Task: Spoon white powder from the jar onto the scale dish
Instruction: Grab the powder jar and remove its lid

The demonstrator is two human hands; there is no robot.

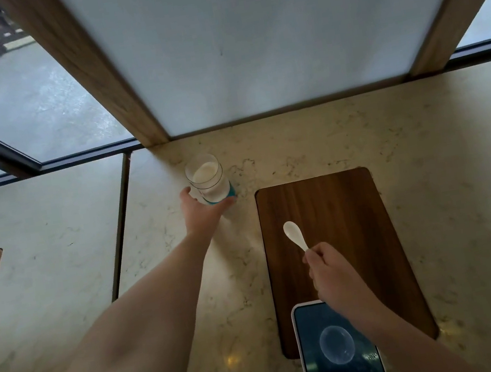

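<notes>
Head camera shows the glass jar [208, 180] of white powder [203, 173], lid off and tipped toward me, clasped low by my left hand [199, 209] at arm's reach. My right hand [331, 272] is closed round the handle of a white spoon [294, 235], whose empty bowl points ahead of my knuckles over the wooden board [336, 197]. Just behind and under that wrist sits the scale [309, 352], its clear dish [337, 345] bare as far as I can tell. I judge nothing has been scooped yet; dipping, carrying and tipping all remain.
</notes>
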